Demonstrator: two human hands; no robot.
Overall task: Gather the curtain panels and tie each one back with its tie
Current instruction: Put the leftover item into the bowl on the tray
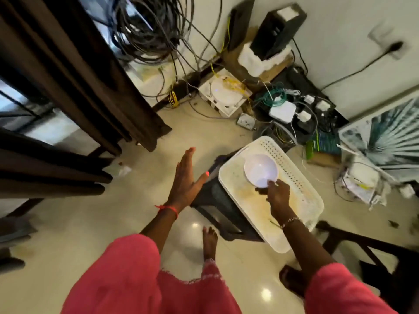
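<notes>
A dark brown curtain panel (74,71) hangs loose at the upper left, its hem just above the floor. A second dark panel (45,171) shows at the left edge. No tie is visible. My left hand (186,177) is flat and open in mid-air, to the right of the curtain and apart from it. My right hand (275,196) grips the near rim of a white bowl (260,169) that sits on a white perforated tray (301,196). The tray rests on a dark stool (217,209).
Tangled cables (154,28), routers and white adapters (283,111) crowd the floor along the far wall. A framed picture (385,137) leans at the right. Dark wooden furniture (371,250) stands at the lower right. My bare feet stand on the glossy cream floor (113,211).
</notes>
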